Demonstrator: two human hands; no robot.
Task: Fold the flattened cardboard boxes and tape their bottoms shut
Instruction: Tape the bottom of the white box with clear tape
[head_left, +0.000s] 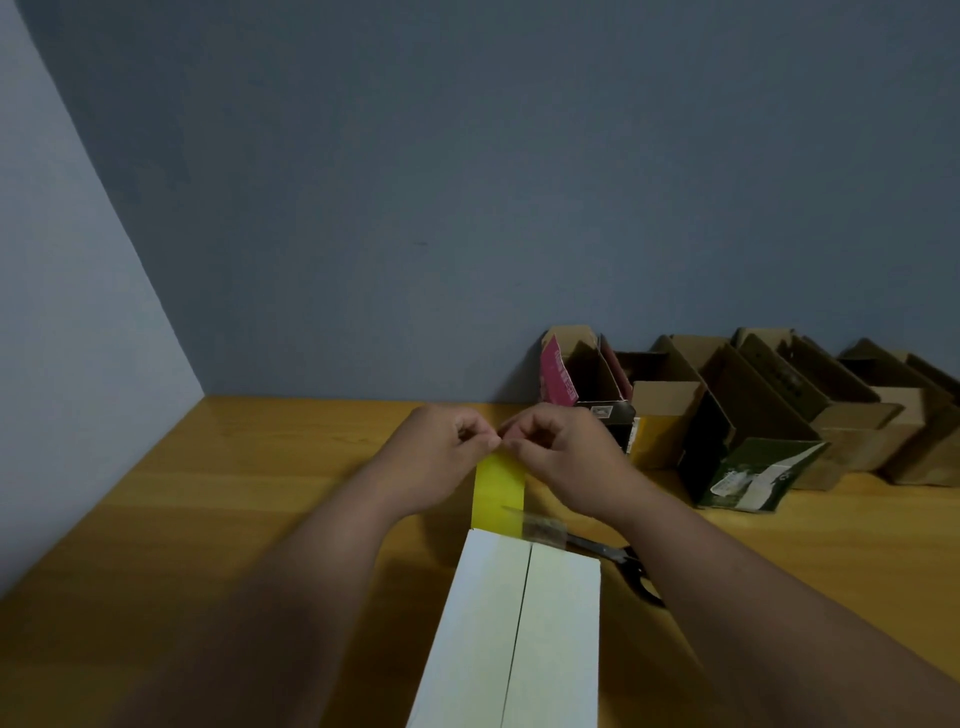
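Now both hands, L (441, 457) & R (566, 457), pinch yellow tape (498, 491) above white box (514, 623); scissors (623, 564) beside; folded boxes (727, 415) behind.

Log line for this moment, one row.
left hand + right hand: pinch yellow tape | white box: seam untaped | scissors: on table

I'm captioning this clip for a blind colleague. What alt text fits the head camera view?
Two hands, left hand and right hand, pinch a strip of yellow tape above a white box on a wooden table. Scissors lie beside the box; folded cardboard boxes line the wall.
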